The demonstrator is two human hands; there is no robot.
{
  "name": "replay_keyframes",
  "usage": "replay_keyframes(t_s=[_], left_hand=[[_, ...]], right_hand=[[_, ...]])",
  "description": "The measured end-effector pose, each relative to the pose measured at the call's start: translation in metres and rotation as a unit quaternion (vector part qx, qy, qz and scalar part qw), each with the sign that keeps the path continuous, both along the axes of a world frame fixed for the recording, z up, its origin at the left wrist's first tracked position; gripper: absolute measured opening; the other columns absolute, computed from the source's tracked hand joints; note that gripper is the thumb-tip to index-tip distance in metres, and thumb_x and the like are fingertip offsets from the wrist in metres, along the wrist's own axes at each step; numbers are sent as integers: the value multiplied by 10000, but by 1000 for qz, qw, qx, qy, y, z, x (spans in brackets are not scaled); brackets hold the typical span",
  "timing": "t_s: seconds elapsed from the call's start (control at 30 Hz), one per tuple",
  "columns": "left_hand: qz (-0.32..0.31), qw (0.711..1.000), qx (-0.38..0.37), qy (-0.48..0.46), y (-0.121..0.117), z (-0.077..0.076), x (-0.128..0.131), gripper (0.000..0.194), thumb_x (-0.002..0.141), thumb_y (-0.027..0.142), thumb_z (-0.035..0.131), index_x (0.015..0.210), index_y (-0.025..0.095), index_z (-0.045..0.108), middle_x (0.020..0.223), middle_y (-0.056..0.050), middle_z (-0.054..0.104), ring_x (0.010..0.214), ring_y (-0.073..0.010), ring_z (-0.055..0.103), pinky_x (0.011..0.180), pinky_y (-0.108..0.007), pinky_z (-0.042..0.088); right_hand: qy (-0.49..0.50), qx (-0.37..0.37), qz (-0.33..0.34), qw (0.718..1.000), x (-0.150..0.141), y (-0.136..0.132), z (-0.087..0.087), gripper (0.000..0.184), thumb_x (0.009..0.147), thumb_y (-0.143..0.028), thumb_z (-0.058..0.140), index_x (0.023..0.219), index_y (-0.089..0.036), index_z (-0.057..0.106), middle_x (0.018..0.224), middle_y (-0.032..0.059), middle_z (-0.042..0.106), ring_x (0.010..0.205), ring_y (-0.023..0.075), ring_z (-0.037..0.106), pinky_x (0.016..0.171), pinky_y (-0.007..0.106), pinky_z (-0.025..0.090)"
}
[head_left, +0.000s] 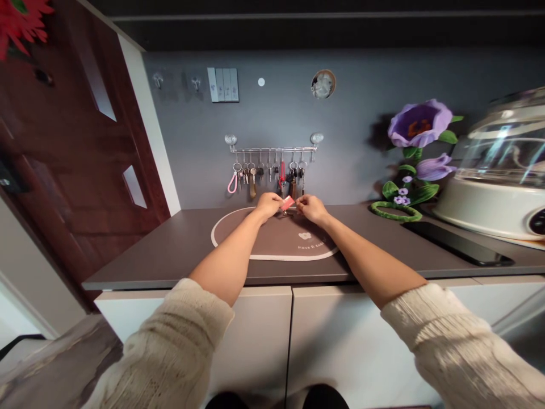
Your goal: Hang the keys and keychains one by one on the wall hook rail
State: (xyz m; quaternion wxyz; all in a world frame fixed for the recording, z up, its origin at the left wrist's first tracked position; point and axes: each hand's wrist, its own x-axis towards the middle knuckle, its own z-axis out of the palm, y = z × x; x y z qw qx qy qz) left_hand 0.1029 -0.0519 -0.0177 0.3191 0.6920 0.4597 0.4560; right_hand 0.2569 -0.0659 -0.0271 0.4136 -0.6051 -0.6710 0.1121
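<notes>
Over the brown mat [272, 238] on the counter, my left hand [268, 205] pinches a small red tag [288, 203] with a pale edge. Small metal pieces, perhaps keys, show just below the tag, too small to make out. My right hand [314, 209] is close on the tag's right side, thumb and fingers pressed together; what they hold, if anything, is hidden. Behind both hands, several key rings hang from a clear hook rail [275, 150] on the grey wall. Among them are a pink loop [232, 183] and a red strap [282, 171].
To the right on the counter [149, 250] lie a black phone [460, 244] and a purple knitted flower [419, 125] with a green ring base. A white appliance with a clear dome [489, 199] stands beyond. A dark shelf [272, 28] overhangs; white cabinet doors [255, 341] are below.
</notes>
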Motion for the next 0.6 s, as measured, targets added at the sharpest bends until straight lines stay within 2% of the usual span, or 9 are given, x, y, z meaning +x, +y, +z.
replay_keyframes(t_s=[0.17, 0.3, 0.6], left_hand=[[7, 994, -55, -92, -1, 5, -1, 35, 663, 148, 608, 674, 128, 634, 577, -5, 604, 472, -62, 463, 495, -192, 359], [-11, 980, -89, -176, 1, 7, -1, 59, 676, 181, 634, 672, 126, 614, 573, -7, 596, 469, -57, 476, 466, -183, 346], [-54, 941, -138, -304, 1, 10, -1, 89, 679, 158, 661, 680, 112, 585, 556, -12, 580, 497, -61, 530, 481, -172, 380]], right_hand=[[54, -4, 19, 998, -2, 0, 0, 122, 720, -107, 483, 796, -143, 571, 569, -9, 575, 504, 81, 500, 556, 192, 403], [114, -2, 56, 992, -3, 1, 0, 87, 714, -123, 514, 787, -152, 551, 617, -1, 582, 512, 81, 497, 540, 201, 410], [155, 62, 112, 980, -8, -7, 7, 77, 687, -191, 539, 756, -157, 535, 719, 8, 576, 616, 89, 510, 615, 220, 431]])
